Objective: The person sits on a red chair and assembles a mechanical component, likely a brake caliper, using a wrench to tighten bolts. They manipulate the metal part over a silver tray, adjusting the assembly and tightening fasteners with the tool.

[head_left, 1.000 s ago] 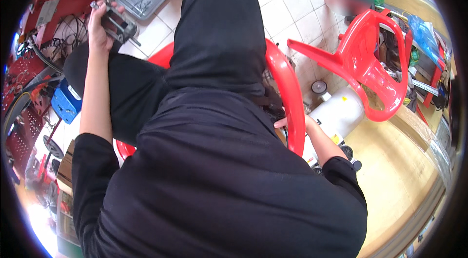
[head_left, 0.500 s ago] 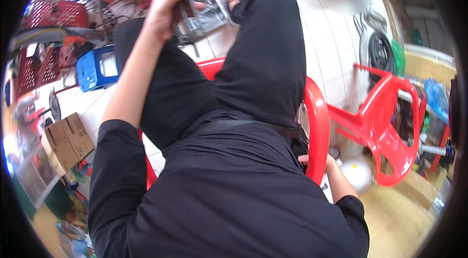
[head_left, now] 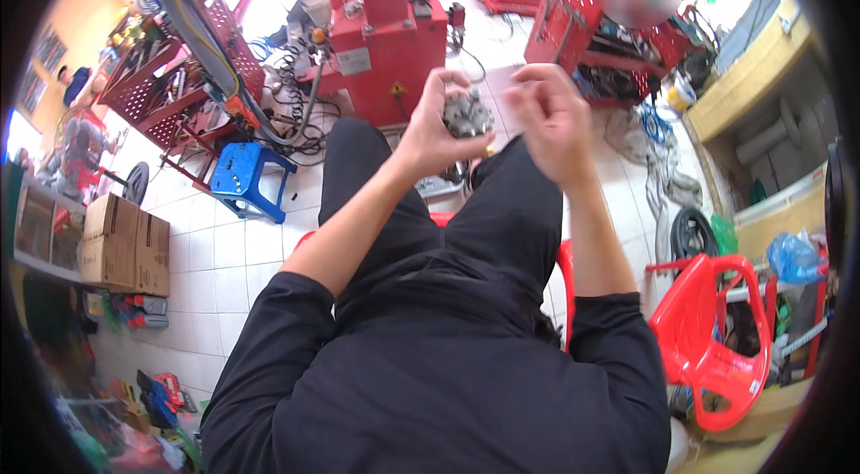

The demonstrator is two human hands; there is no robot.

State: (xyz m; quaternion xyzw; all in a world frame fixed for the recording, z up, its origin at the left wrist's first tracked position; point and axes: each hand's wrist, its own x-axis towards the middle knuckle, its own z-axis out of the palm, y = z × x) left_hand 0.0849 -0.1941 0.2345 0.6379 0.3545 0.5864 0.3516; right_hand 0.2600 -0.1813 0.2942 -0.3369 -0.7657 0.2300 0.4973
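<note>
My left hand (head_left: 425,126) is raised above my knees, with thumb and fingers closed round a round, lumpy grey metal part (head_left: 468,116). Just to its right, apart from the part, is my right hand (head_left: 557,124). Its fingers are curled in, and their tips are blurred; whether anything small sits between them cannot be made out. Beneath the hands, part of a grey tray (head_left: 437,187) shows between my legs.
A red machine (head_left: 391,71) stands ahead, with cables beside it. To the left are a blue stool (head_left: 251,180), cardboard boxes (head_left: 125,245) and a red perforated cart (head_left: 170,111). On the right are a red plastic chair (head_left: 712,349) and a wooden shelf (head_left: 748,71).
The view has tilted up. My left hand has come back from over the tray, now with the round metal part. My right hand has risen from beside the chair to the front.
</note>
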